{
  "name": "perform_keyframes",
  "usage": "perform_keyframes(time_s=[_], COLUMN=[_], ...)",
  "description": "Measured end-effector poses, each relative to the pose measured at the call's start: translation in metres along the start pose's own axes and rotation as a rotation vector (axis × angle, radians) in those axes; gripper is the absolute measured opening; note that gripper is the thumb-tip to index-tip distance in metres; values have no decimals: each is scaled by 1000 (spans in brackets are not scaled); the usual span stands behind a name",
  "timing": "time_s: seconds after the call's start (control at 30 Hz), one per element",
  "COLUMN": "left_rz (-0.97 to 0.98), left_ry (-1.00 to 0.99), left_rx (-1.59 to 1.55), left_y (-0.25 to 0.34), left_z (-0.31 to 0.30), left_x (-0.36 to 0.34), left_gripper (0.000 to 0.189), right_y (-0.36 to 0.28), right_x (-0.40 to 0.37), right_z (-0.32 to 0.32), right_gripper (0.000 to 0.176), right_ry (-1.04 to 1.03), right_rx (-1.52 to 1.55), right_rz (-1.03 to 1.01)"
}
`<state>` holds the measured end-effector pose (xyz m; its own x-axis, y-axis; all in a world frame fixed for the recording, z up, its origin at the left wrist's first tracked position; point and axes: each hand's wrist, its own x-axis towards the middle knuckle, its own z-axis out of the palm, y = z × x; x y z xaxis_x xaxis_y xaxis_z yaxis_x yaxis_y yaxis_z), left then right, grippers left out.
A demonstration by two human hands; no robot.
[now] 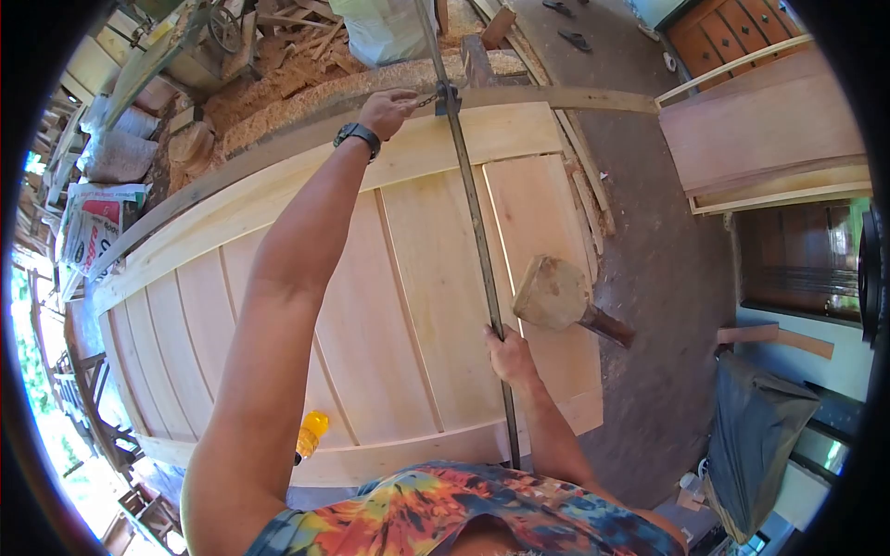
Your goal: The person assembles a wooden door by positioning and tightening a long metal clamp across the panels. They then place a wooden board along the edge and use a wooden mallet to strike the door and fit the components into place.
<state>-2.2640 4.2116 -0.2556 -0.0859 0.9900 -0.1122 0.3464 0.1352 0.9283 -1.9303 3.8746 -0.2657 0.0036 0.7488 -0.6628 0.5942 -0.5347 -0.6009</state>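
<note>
A long metal bar clamp lies across a pale wooden panel door, running from the far edge to the near edge. My right hand is wrapped round the bar near the panel's near side. My left hand, below a dark wristwatch, is stretched out by the far edge, its fingers beside a small chain and the clamp's jaw. A wooden mallet rests on the panel just right of the bar. Near my left forearm sits a yellow bottle.
Wood shavings and offcuts lie beyond the far edge, with a white sack. Another wooden panel stands at the right, above a dark covered object. Thin strips lie along the panel's right end.
</note>
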Motion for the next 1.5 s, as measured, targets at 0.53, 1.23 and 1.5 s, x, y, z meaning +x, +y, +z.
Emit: perform_keyframes(time_s=[0.53,1.23,1.5], left_rz=[-180,-264,-2], left_ry=[-26,-164,-260], left_rx=[57,332,947], left_y=[-3,5,-74], left_z=[77,61,9], left_x=[34,37,98], left_gripper=[64,82,70], right_y=[12,5,12], right_x=[19,-17,-13], right_z=[-6,-10,-9], right_gripper=[51,36,34], right_ry=[-107,54,92], right_rx=[-95,-404,-345], right_rz=[118,-35,-64])
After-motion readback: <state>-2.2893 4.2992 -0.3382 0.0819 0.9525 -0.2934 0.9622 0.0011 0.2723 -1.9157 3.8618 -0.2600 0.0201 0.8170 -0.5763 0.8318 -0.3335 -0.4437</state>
